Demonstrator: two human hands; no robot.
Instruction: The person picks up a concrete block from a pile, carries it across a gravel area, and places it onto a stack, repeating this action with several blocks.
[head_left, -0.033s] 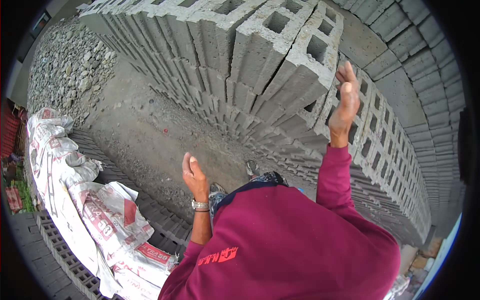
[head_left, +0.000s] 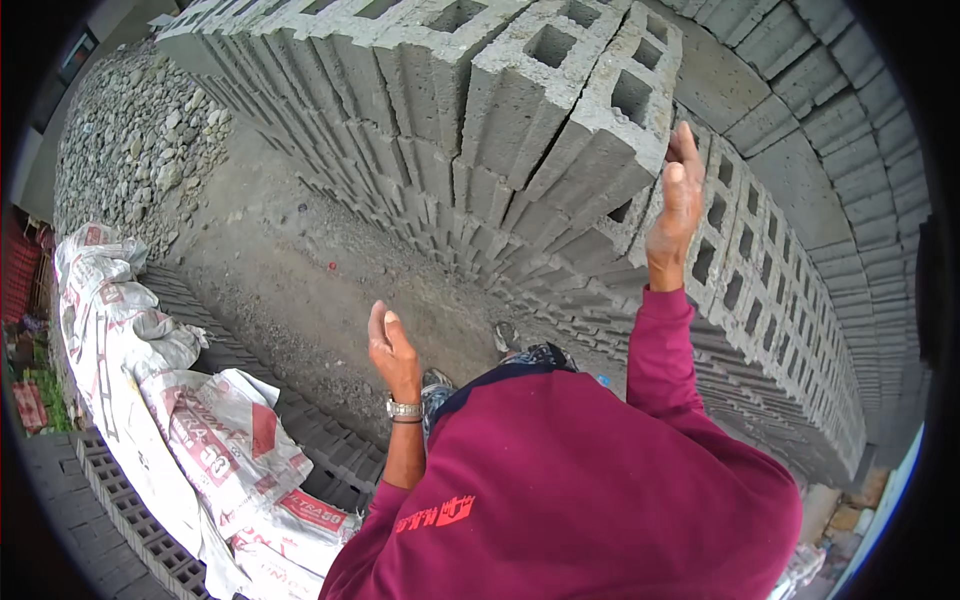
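My right hand (head_left: 676,215) is raised beside the near end of the upper row of hollow concrete blocks, its fingers stretched up and holding nothing. Its fingertips are close to the side of the end block (head_left: 610,130); I cannot tell whether they touch it. Below this hand runs a lower row of blocks (head_left: 735,255) with square holes facing up. My left hand (head_left: 394,350), with a metal watch (head_left: 404,409) at its wrist, hovers over the ground between the stacks. Its fingers are extended and nothing is in them.
Grey gravel (head_left: 145,140) is heaped at the far left. White printed sacks (head_left: 225,430) lie over another block stack on the left. More blocks (head_left: 865,170) are stacked at the right. My feet stand on the dirt floor (head_left: 290,260) between the stacks.
My right hand has shifted slightly left, closer to the end block. My left hand has barely moved.
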